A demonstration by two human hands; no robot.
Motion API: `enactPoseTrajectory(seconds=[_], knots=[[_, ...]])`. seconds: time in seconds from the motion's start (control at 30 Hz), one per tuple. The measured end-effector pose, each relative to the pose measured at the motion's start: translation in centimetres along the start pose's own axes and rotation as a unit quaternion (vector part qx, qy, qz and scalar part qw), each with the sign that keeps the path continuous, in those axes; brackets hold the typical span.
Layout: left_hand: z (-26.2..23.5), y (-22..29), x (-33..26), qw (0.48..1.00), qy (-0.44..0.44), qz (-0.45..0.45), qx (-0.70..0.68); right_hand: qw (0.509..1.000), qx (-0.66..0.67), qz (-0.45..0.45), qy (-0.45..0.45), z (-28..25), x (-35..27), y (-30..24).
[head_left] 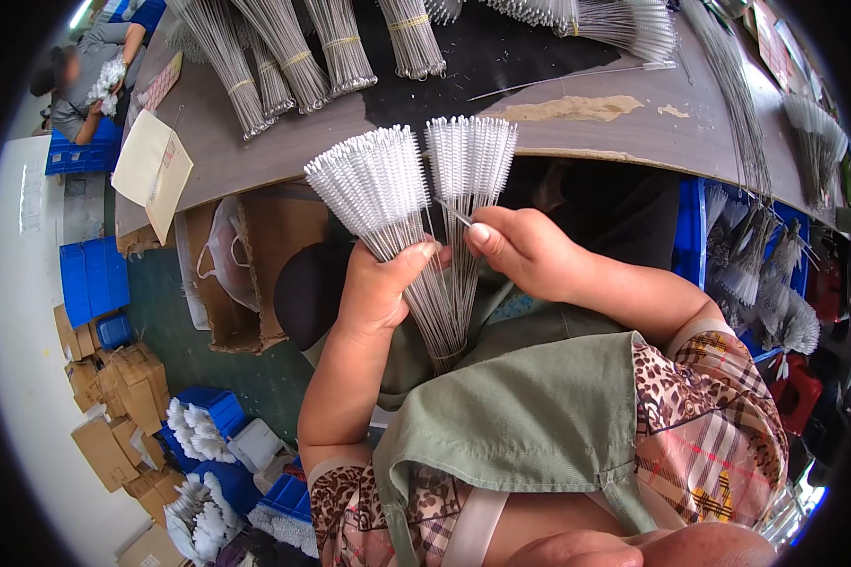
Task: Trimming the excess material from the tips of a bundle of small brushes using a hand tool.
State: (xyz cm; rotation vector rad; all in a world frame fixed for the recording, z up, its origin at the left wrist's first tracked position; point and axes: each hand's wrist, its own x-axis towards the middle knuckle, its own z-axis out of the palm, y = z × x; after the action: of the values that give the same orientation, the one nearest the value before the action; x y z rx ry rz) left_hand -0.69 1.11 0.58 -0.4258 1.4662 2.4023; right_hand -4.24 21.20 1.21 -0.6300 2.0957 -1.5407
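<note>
A near-to-far tube-brush bundle (444,317) is gripped at its left fan (373,184) by the left hand (380,283), while a thin metal piece (460,216) is pinched beside its right fan (471,156) by the right hand (529,253).

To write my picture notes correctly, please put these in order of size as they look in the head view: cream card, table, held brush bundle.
Largest to smallest, as they look:
1. Table, partly covered
2. Held brush bundle
3. Cream card
</note>
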Motion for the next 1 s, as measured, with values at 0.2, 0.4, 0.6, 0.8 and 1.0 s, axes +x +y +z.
enactPoseTrajectory(seconds=[0.2, 0.4, 0.6, 0.8, 1.0], knots=[[-0.5, -0.1, -0.1, 0.999, -0.040, -0.008, 0.013, 0.947, 0.109, -0.273, 0.126, -5.5, 5.8, -4.7], [-0.2, -0.1, 0.2, 0.999, -0.047, -0.009, 0.013, 0.994, 0.101, -0.015, -0.027, -5.0, 15.2, -2.8], [-1.1, -0.1, -0.5, 0.999, -0.033, -0.004, -0.016, 0.978, 0.090, -0.056, -0.181, -6.0, 13.4, -2.1], [-1.4, 0.2, -0.6, 0.998, -0.014, -0.035, -0.040, 0.983, 0.073, -0.009, -0.170, -5.9, 12.8, -2.6], [-1.6, 0.2, -0.4, 0.998, -0.002, -0.025, -0.049, 0.981, 0.076, 0.000, -0.178, -6.0, 12.8, -2.0]])
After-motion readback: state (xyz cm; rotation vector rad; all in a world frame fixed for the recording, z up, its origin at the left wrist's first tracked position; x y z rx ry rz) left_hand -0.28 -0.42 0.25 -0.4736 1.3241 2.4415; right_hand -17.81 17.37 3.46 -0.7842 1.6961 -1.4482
